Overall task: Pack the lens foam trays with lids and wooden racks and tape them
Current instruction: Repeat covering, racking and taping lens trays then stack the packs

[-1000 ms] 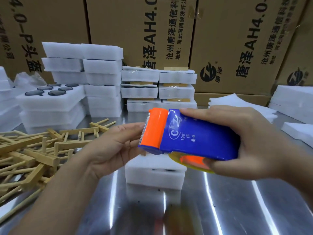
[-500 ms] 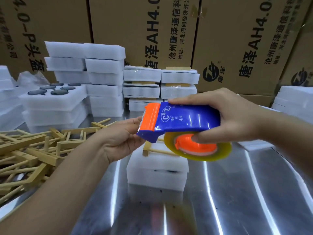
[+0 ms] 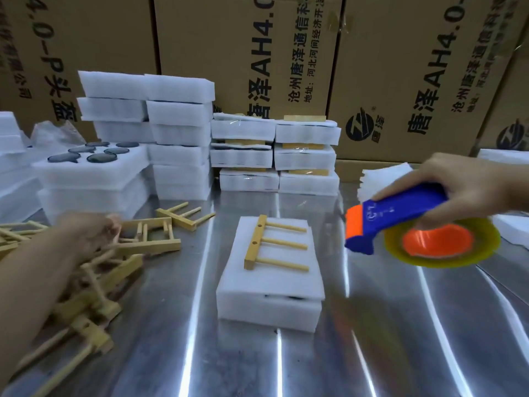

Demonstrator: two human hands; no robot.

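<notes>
Your right hand [image 3: 469, 181] grasps the tape dispenser [image 3: 400, 213]; left hand [image 3: 86, 233] blurred, grip unclear. The foam tray [image 3: 269, 310] looks light, crushable: steady its sides.

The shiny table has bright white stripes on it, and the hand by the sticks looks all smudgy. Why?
Head view: the stripes are glare, light bouncing off the metal table; the left hand over the wooden racks is smeared by motion blur; the tape dispenser in the right hand is slightly soft; the foam tray in the middle looks sharp.
</notes>
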